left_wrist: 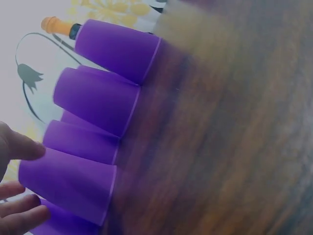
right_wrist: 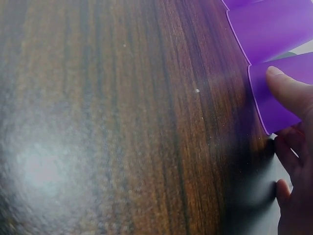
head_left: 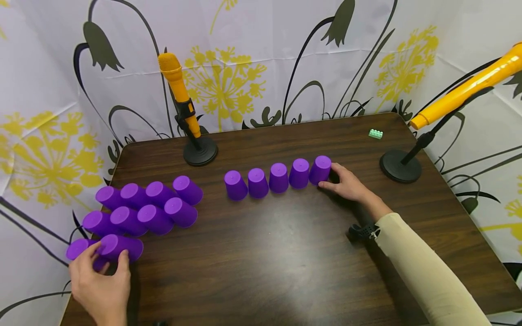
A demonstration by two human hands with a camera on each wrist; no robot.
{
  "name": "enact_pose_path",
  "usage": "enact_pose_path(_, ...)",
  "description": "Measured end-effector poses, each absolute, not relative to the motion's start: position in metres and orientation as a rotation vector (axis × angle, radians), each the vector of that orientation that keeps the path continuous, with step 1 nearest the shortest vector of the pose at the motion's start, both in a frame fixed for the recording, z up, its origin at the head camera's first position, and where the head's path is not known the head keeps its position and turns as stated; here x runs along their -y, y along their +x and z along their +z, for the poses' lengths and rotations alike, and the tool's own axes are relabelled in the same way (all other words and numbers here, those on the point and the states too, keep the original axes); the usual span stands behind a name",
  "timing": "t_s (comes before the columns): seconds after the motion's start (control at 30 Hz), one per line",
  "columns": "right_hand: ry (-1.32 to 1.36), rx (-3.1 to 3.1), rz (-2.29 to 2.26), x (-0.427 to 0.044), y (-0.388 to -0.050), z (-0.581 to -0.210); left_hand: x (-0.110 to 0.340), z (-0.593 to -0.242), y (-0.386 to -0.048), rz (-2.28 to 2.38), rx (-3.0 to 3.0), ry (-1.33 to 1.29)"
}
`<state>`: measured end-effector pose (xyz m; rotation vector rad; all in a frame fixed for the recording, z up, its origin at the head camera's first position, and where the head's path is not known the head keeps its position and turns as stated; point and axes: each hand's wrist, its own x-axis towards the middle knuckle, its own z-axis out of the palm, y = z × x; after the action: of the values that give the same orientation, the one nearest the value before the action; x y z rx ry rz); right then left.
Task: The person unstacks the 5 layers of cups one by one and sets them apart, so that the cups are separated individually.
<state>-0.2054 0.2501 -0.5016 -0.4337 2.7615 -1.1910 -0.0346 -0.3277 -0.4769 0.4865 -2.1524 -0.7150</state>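
Note:
Upside-down purple cups fill the left of the table in rows. My left hand (head_left: 99,283) is around the near-row purple cup (head_left: 129,248), with the thumb (left_wrist: 29,149) at its side and the fingers across its closed end. Another near-row cup (head_left: 77,248) is partly hidden behind that hand. In the middle, several more inverted cups (head_left: 258,183) stand in a line. My right hand (head_left: 346,183) holds the rightmost purple cup (head_left: 320,170) of this line; the right wrist view shows its thumb (right_wrist: 286,88) pressed on the cup's side.
Behind the cups, an orange microphone (head_left: 175,79) stands on a black round base (head_left: 200,151). A second orange microphone (head_left: 469,90) leans over the right side on its base (head_left: 399,167). Near the back right edge lies a small green toy brick (head_left: 375,134). A patterned cloth hangs behind the brown table (head_left: 253,258).

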Motion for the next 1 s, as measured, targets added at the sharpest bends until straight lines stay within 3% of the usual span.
enact_pose_path(0.27,-0.421,-2.767,-1.172,-0.251,-0.205,-0.501,0.315,-0.452,-0.033,-0.681,1.966,0.366)
enact_pose_path(0.6,-0.422,-2.768,-1.164,-0.251,-0.205,-0.501,0.236,-0.400,-0.059,-0.972,1.896,-0.111)
enact_pose_path(0.83,-0.419,-2.765,-1.174,-0.250,-0.205,-0.502,0.195,-0.413,-0.085,-1.028,2.394,-0.400)
enact_pose_path(1.0,-0.429,-2.769,-1.181,-0.250,-0.205,-0.503,0.165,-0.431,-0.110,-0.993,2.633,-0.461)
